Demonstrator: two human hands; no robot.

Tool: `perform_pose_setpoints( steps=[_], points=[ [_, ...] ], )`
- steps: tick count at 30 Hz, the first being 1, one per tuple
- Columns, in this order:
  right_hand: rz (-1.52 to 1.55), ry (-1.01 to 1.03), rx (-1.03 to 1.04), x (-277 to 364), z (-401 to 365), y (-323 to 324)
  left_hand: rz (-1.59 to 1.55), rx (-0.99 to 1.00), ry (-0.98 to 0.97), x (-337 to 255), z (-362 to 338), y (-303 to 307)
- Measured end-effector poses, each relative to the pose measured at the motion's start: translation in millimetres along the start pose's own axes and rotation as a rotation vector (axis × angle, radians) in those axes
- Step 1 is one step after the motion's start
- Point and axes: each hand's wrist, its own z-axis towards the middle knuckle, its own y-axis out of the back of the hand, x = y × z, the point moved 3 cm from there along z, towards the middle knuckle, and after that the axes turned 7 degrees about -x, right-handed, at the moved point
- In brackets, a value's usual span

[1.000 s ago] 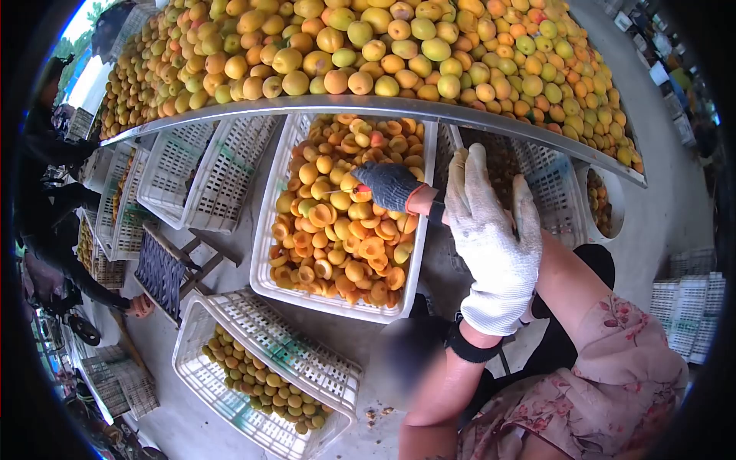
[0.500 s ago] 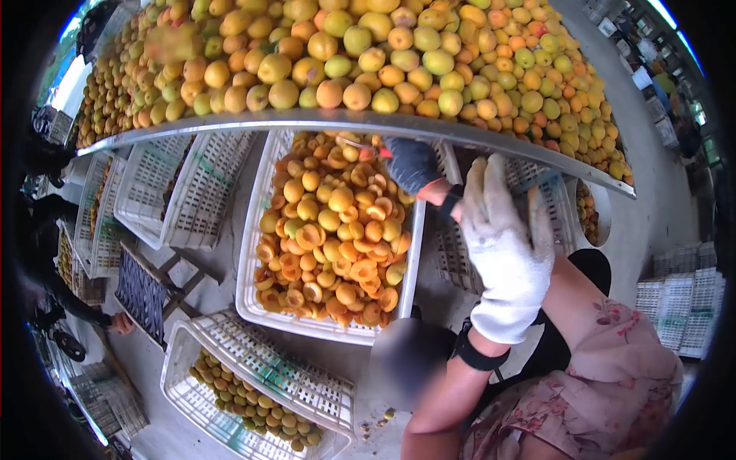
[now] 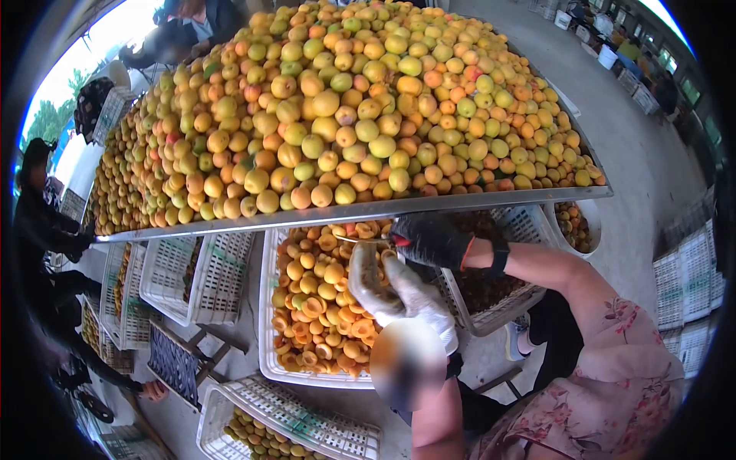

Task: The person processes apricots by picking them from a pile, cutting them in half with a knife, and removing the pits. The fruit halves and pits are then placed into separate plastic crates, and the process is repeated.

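Note:
My left hand (image 3: 402, 287), in a stained white glove, is over the right part of a white crate (image 3: 268, 337) of halved and whole orange fruit (image 3: 326, 291). Its thumb and fingers stand apart, and no fruit shows between them. Just above its fingertips, my right hand (image 3: 429, 240), in a dark glove, is closed on a red-handled tool (image 3: 399, 241). The tool's thin metal end points left over the fruit, below the edge of a metal table (image 3: 345, 211) heaped with whole yellow-orange fruit (image 3: 330, 115).
Crates (image 3: 218, 284) stand at the left, one (image 3: 307, 422) with greenish fruit in front, another (image 3: 491, 318) at the right. A bucket (image 3: 594, 230) holds fruit. Beside a stool (image 3: 175, 360) is a person in dark clothes (image 3: 46, 230); another person (image 3: 203, 23) is behind the table.
The view has tilted up, so the table sits lower. My left hand has moved left from beside my right forearm to over the crate's fruit. My right hand still grips the tool.

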Motion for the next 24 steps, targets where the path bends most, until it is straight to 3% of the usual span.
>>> perform_pose_setpoints(
  steps=[5, 7, 9, 13, 15, 19, 21, 22, 24],
  points=[
    [-0.115, -0.080, -0.059, 7, 44, 57, 0.026, -0.003, 0.059, 7, 3, 1],
    [-0.218, -0.013, -0.197, 3, 57, 59, 0.046, -0.001, 0.052, 11, 2, 0],
    [-0.224, 0.011, -0.252, -13, 70, 55, 0.047, 0.002, 0.059, 12, 0, -2],
    [-0.145, -0.255, -0.489, -64, 103, 86, 0.079, 0.019, 0.080, 17, -1, -4],
    [-0.152, -0.208, -0.591, -92, 112, 112, 0.072, 0.019, 0.093, 20, -1, -5],
    [-0.216, -0.113, -0.460, -111, 121, 129, 0.120, 0.068, 0.114, 23, -2, -15],
    [-0.272, 0.047, -0.428, -118, 126, 113, 0.121, 0.102, 0.161, 24, -6, -23],
    [-0.352, -0.052, -0.282, -117, 131, 108, 0.120, 0.125, 0.172, 26, -6, -25],
    [-0.462, -0.109, -0.209, -113, 144, 101, 0.114, 0.128, 0.183, 28, -7, -28]
  ],
)
